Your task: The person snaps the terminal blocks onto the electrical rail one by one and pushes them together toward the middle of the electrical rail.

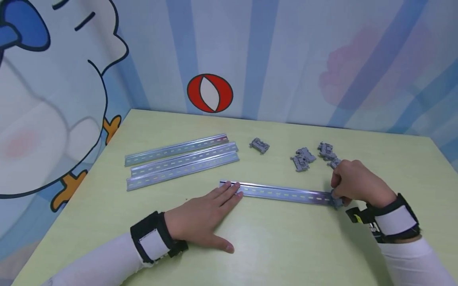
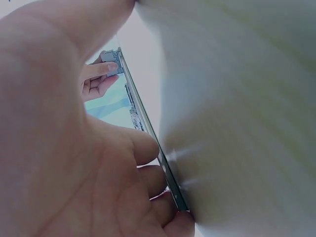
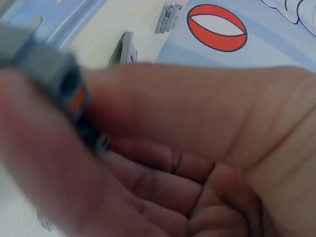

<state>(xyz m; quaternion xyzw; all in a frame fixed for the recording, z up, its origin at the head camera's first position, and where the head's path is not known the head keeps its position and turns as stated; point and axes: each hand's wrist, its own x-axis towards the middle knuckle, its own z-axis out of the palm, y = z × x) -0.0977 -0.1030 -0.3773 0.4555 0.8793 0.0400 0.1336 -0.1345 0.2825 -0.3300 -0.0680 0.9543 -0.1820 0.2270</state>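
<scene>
Head view: a painted wall (image 1: 297, 59) is standing behind a pale table (image 1: 286, 250), approx. level w/ nothing else that big. Next size down, three rails (image 1: 184, 159) are lying side by side at far L, slanting up toward the R.

The front rail (image 1: 279, 194) is lying by itself nearer me, betw. my hands. Its long axis is running L to R, R end a touch closer to me. My L hand (image 1: 204, 218) is lying flat at the L end, fingers straight & nearly together, tips on the rail, thumb spread out on the table. My R hand (image 1: 359, 184) is hovering over the R end, thumb & fingertips pinching a grey block (image 1: 336, 201).

Key relation: that block is sitting right at the rail's R tip, crosswise to the long axis AFAICT; R hand is nearer that tip, L hand is holding down the opp. one. L wrist view is also showing the block at the rail's far end. Can't tell if it's hooked on or just touching.

Smallest: loose grey blocks, i.e. one by itself (image 1: 259, 145) past the rail, a pair (image 1: 302, 159) farther R, & a bunch (image 1: 325, 149) just beyond my R hand.
</scene>
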